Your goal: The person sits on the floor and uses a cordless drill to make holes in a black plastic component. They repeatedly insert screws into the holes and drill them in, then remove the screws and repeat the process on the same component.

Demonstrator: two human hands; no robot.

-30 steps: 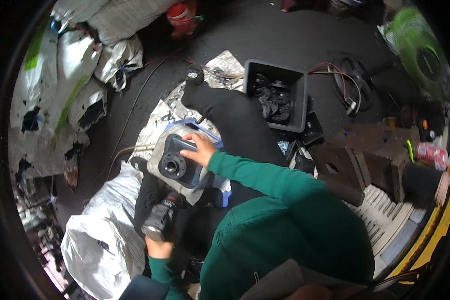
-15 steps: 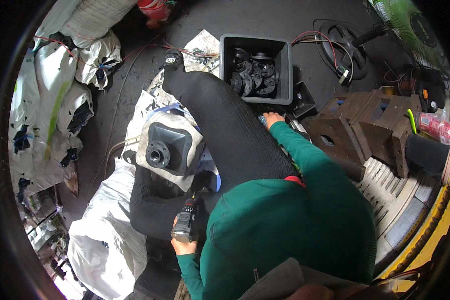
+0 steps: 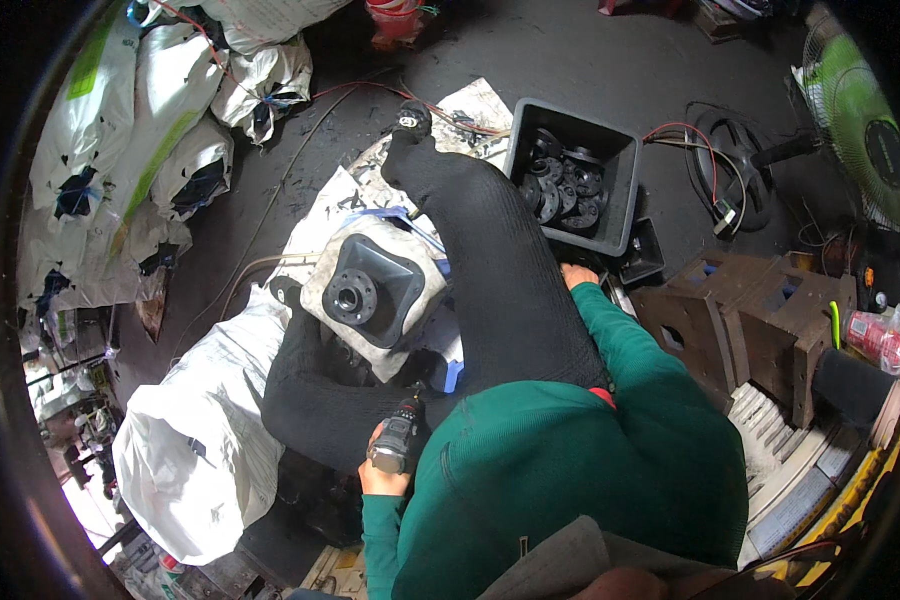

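My left hand [image 3: 384, 478] is wrapped round a dark cordless drill [image 3: 398, 438], whose front end points away from me beside my lap. Between my legs, a black funnel-shaped tray [image 3: 400, 300] rests on a cloth-covered support [image 3: 335, 250]. On the tray lies a round black flanged part [image 3: 352, 297] with a central hole. My right hand [image 3: 578, 275] reaches down beyond my right thigh, close to the near edge of a grey bin [image 3: 625, 225]. Its fingertips are hidden, so I cannot make out what they touch. Several black flanged parts [image 3: 568, 188] are heaped inside the bin.
A small black bin [image 3: 645, 250] stands beside the grey one. Heavy brown metal blocks [image 3: 740, 315] are at the right, below a green fan [image 3: 865, 140]. White sacks [image 3: 120, 150] are piled at the left; an open white sack [image 3: 195, 460] is nearer. Cables [image 3: 290, 175] cross the floor.
The whole view has shifted, moving the scene right and down. My right hand sits slightly further left relative to the bin, and the bluish thing at its fingers no longer shows. The drill stays in my left hand.
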